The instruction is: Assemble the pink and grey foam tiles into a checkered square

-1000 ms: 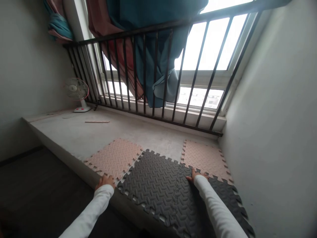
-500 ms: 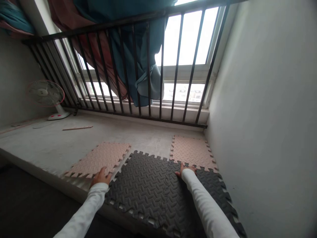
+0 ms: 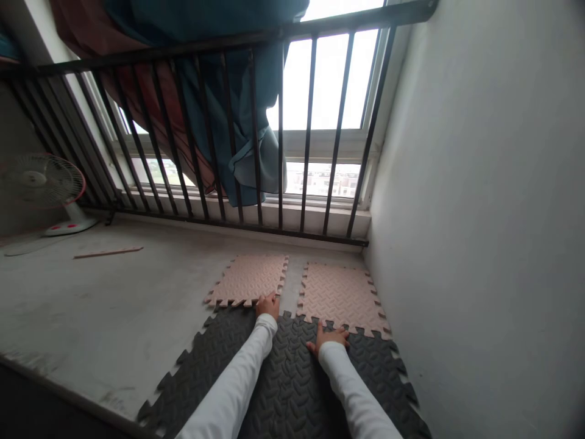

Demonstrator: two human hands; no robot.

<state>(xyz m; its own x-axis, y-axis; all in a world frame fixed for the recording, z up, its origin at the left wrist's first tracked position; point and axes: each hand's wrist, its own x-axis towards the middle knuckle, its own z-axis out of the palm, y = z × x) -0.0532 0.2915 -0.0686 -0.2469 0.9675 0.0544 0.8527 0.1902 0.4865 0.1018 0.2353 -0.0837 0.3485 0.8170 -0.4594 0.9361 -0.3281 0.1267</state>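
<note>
My left hand (image 3: pixel 268 306) has its fingers closed on the near right corner of a pink interlocking foam mat tile (image 3: pixel 251 277). That tile lies over the far edge of the black foam matting (image 3: pixel 287 372), with a narrow strip of floor between it and a second pink foam tile (image 3: pixel 338 292). Beside the right wall, this second tile meets the black matting along its toothed near edge. My right hand (image 3: pixel 329 338) rests with fingers spread on the black matting and the near edge of the second tile. Its palm is partly hidden by the sleeve.
A dark metal railing (image 3: pixel 269 230) runs along the back, before a window and a blue and pink curtain (image 3: pixel 247 140). The white wall (image 3: pixel 479 244) bounds the right. On the concrete floor (image 3: pixel 114 305) lie a thin strip (image 3: pixel 108 252) and a fan (image 3: pixel 68 195).
My left hand has carried the left pink tile rightward and away from me, closer to the other tile. My right hand stays near the second tile. The view has shifted right.
</note>
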